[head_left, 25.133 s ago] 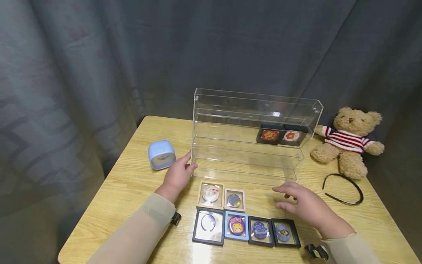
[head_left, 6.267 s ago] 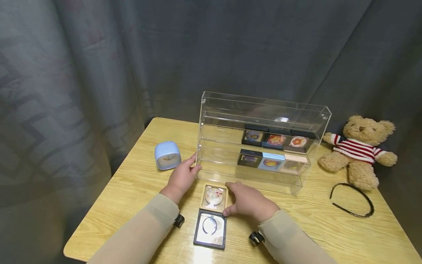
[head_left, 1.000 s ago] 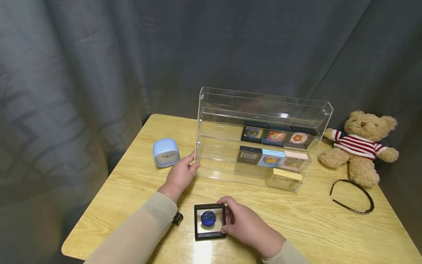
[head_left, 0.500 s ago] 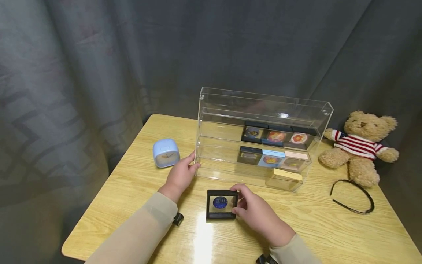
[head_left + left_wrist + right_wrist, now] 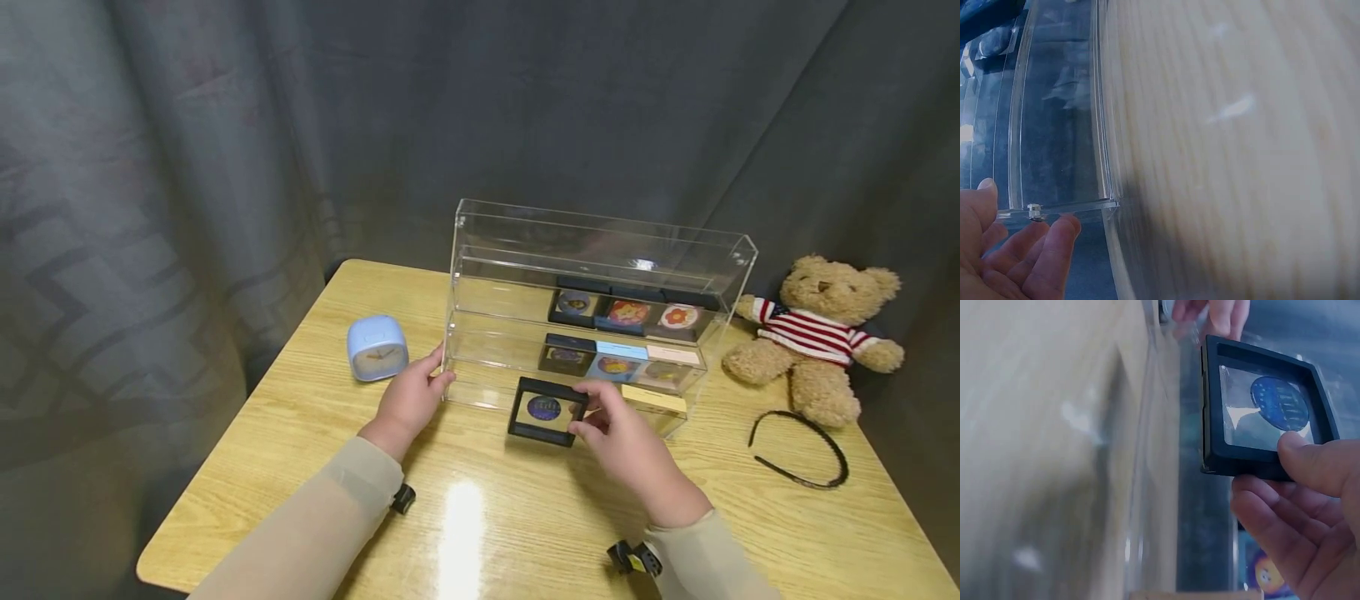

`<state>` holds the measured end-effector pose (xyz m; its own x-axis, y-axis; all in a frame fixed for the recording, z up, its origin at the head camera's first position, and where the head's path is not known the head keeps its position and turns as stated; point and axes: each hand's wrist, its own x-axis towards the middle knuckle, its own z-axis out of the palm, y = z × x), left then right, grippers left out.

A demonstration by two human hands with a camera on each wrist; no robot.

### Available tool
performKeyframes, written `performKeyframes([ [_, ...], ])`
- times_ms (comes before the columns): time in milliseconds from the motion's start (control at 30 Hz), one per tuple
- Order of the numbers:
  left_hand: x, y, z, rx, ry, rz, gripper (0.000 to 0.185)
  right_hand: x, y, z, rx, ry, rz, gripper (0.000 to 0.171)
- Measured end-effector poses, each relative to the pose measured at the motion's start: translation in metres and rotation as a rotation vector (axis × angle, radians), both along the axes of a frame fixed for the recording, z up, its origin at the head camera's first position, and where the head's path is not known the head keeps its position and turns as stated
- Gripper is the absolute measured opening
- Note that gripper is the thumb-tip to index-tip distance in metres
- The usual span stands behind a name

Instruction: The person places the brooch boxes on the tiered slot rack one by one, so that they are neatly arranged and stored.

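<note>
At the left end of a clear acrylic display shelf (image 5: 592, 219), my left hand (image 5: 408, 402) holds its side panel, the thumb on one face and fingers on the other in the left wrist view. My right hand (image 5: 633, 454) pinches a square black display frame (image 5: 552, 387) by its right edge. A round dark-blue badge (image 5: 1280, 403) sits behind the frame's clear film. The frame is raised and tilted in front of the lowest tier. On that tier's right end stands a yellow-edged frame (image 5: 652, 398), partly behind my right hand. The two tiers above it each bear three framed badges.
A light-blue clock (image 5: 377, 348) stands left of the shelf. A teddy bear (image 5: 817, 329) in a striped sweater sits to the right, with a black headband (image 5: 838, 446) in front. Behind the wooden table (image 5: 300, 467) hangs a grey curtain (image 5: 562, 100).
Several frames from the table now stand on the shelf, the yellow-edged one lowest. Over the last second my right hand carried the black frame rightward to the shelf; my left hand stayed put.
</note>
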<state>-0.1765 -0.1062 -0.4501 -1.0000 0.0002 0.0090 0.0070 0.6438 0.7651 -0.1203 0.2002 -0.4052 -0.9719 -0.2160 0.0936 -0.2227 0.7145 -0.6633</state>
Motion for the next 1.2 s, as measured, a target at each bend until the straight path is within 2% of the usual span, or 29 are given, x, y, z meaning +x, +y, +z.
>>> performKeyframes([
  [267, 0.0, 0.0, 0.0, -0.021, 0.001, 0.008, 0.057, -0.013, 0.02, 0.013, 0.019, 0.072, -0.091, 0.045],
  [600, -0.001, 0.0, 0.001, -0.036, 0.006, 0.002, 0.057, -0.021, 0.033, 0.009, 0.002, 0.087, -0.172, 0.044],
  [767, -0.001, -0.001, -0.001, -0.025, -0.005, 0.004, 0.056, -0.022, 0.04, 0.006, 0.034, 0.12, -0.189, 0.044],
  [1067, 0.0, 0.0, -0.003, -0.037, -0.002, 0.011, 0.056, -0.025, 0.047, 0.0, 0.058, 0.086, -0.193, 0.041],
  [1200, -0.001, 0.0, -0.003, -0.032, -0.002, 0.014, 0.056, -0.028, 0.048, -0.003, 0.083, 0.115, -0.178, 0.037],
])
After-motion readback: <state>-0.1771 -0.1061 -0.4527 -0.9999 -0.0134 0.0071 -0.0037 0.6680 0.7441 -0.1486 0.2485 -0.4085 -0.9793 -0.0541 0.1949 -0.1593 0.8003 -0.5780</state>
